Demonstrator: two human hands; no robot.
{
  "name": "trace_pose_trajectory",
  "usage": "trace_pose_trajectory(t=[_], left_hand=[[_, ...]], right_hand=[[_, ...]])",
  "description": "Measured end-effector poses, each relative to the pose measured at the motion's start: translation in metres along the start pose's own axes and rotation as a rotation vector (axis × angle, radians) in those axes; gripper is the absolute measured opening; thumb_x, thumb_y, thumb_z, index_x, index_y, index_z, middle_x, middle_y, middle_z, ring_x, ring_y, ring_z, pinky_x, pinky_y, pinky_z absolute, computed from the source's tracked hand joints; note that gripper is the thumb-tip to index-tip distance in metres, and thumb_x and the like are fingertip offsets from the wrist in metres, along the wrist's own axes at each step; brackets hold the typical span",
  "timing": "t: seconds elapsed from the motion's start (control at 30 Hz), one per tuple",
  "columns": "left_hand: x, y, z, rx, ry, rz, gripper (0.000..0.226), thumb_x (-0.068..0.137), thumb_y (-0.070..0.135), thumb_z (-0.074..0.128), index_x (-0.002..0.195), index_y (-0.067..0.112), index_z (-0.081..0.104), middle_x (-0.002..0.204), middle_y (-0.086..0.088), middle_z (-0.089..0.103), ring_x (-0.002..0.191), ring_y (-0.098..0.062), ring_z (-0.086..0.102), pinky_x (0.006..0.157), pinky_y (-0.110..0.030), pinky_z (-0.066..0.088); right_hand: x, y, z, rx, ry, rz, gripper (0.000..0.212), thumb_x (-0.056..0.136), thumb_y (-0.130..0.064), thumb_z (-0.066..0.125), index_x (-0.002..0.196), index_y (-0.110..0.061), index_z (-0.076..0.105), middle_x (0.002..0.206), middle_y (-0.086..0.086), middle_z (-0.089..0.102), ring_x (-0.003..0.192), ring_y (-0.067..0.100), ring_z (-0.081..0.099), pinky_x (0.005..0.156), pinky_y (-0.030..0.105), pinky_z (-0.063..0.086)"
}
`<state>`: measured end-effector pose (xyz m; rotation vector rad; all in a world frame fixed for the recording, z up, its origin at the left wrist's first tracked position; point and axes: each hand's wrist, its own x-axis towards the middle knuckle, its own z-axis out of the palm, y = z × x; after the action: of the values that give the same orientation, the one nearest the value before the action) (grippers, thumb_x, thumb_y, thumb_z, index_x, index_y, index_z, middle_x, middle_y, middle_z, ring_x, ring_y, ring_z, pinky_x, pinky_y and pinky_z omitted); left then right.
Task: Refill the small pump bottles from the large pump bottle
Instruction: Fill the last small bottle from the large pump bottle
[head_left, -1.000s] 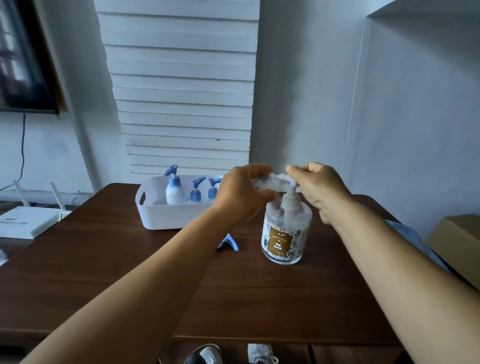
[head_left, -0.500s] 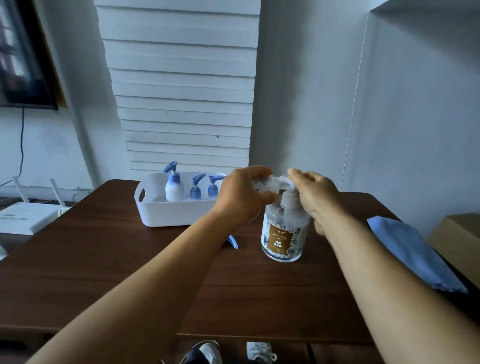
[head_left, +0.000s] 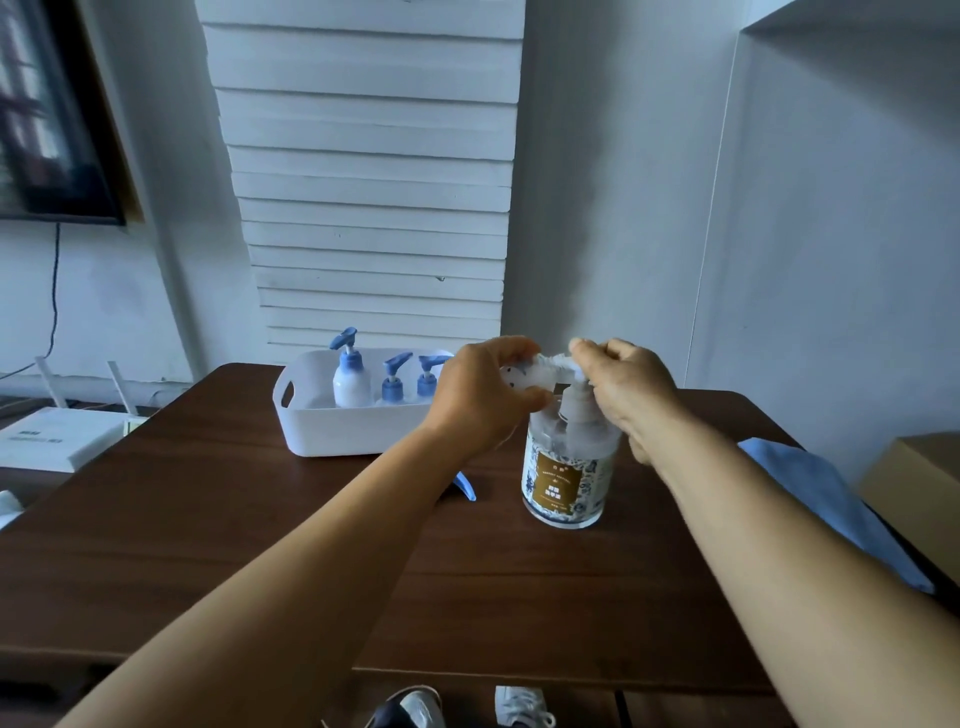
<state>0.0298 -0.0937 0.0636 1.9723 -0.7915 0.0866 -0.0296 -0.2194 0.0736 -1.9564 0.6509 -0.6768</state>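
Pictured at a dark wooden desk (head_left: 218, 519): left hand (head_left: 480, 397) curled round a small clear bottle (head_left: 522, 375), held on its side just above the large pump bottle (head_left: 569, 457). Right hand (head_left: 626, 389) with fingertips (head_left: 579, 347) pinched on the large bottle's pump head, right at the small bottle's mouth. Large bottle upright on the desk, centre right, clear-walled with a brown label and blue patterned band. Behind and to the left, a white tub (head_left: 343, 426) with cut-out handles near the far edge, holding three small pump bottles (head_left: 351, 379) with blue tops, the leftmost white-bodied and tallest. Loose blue pump top (head_left: 464, 488) lying on the desk between tub and large bottle, partly hidden by the left forearm. Blue cloth (head_left: 826, 499) draped at the right edge, cardboard box (head_left: 919, 478) beyond it. White router (head_left: 57, 436) on a lower surface far left. Two shoes (head_left: 522, 709) visible below the near edge.
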Motion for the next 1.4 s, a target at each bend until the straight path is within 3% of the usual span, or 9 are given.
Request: trace_pose_trajectory(t=[0.1,0.17,0.33,0.53,0.8,1.03,1.23,1.4], left_hand=[[0.003,0.006,-0.003,0.0,0.007,0.024,0.048,0.074,0.022,0.077,0.119,0.023,0.061,0.107,0.01,0.065,0.092,-0.006,0.058,0.079,-0.014,0.037],[0.003,0.005,-0.001,-0.004,0.004,0.024,0.049,0.074,0.022,0.077,0.12,0.024,0.061,0.105,0.012,0.064,0.091,-0.004,0.057,0.077,-0.012,0.037],[0.0,-0.004,0.005,-0.008,-0.002,0.004,0.049,0.073,0.021,0.078,0.119,0.023,0.061,0.11,0.01,0.066,0.088,-0.003,0.057,0.067,-0.003,0.035],[0.004,0.005,-0.001,0.014,-0.001,0.039,0.049,0.073,0.024,0.077,0.119,0.025,0.061,0.104,0.013,0.064,0.09,-0.004,0.057,0.077,-0.013,0.038],[0.004,0.001,-0.002,-0.007,-0.001,0.005,0.05,0.072,0.024,0.078,0.119,0.023,0.061,0.103,0.013,0.063,0.094,-0.007,0.059,0.079,-0.015,0.038],[0.002,-0.004,0.006,-0.011,-0.012,-0.002,0.052,0.072,0.021,0.079,0.121,0.021,0.061,0.108,0.009,0.066,0.09,-0.005,0.058,0.078,-0.013,0.038],[0.007,0.002,-0.001,0.015,0.004,0.036,0.049,0.073,0.024,0.078,0.119,0.023,0.062,0.101,0.013,0.064,0.086,-0.004,0.056,0.062,-0.004,0.035],[0.003,-0.003,0.004,0.008,-0.009,0.008,0.051,0.071,0.021,0.079,0.119,0.021,0.062,0.106,0.009,0.067,0.091,-0.006,0.06,0.077,-0.014,0.039]], right_hand=[[0.006,-0.012,-0.009,-0.058,-0.035,-0.032,0.032,0.094,-0.037,0.05,0.076,-0.011,0.059,0.078,0.002,0.059,0.081,0.018,0.054,0.066,0.028,0.04],[0.005,-0.007,-0.005,-0.086,0.026,-0.044,0.031,0.093,-0.038,0.049,0.075,-0.014,0.056,0.075,0.001,0.059,0.081,0.02,0.055,0.069,0.03,0.043],[-0.003,0.01,0.009,-0.014,0.084,0.015,0.035,0.09,-0.04,0.049,0.066,-0.016,0.05,0.067,-0.001,0.054,0.07,0.017,0.049,0.057,0.029,0.037],[0.001,0.0,-0.004,0.058,0.057,-0.015,0.029,0.091,-0.037,0.053,0.074,-0.014,0.057,0.067,-0.004,0.056,0.065,0.01,0.05,0.054,0.023,0.038],[0.001,-0.006,-0.004,0.103,0.003,0.052,0.027,0.09,-0.041,0.056,0.087,-0.014,0.06,0.077,-0.005,0.058,0.07,0.006,0.05,0.057,0.024,0.037],[-0.003,0.012,0.009,0.148,0.106,0.056,0.03,0.088,-0.042,0.058,0.071,-0.018,0.052,0.073,-0.002,0.058,0.07,0.013,0.053,0.051,0.024,0.036],[0.004,-0.004,-0.009,0.069,0.021,0.014,0.028,0.089,-0.041,0.057,0.078,-0.015,0.054,0.076,-0.003,0.058,0.069,0.007,0.051,0.055,0.023,0.038],[-0.001,0.009,0.006,0.083,0.075,0.045,0.028,0.089,-0.043,0.055,0.078,-0.016,0.055,0.078,0.0,0.06,0.075,0.014,0.056,0.054,0.025,0.039]])
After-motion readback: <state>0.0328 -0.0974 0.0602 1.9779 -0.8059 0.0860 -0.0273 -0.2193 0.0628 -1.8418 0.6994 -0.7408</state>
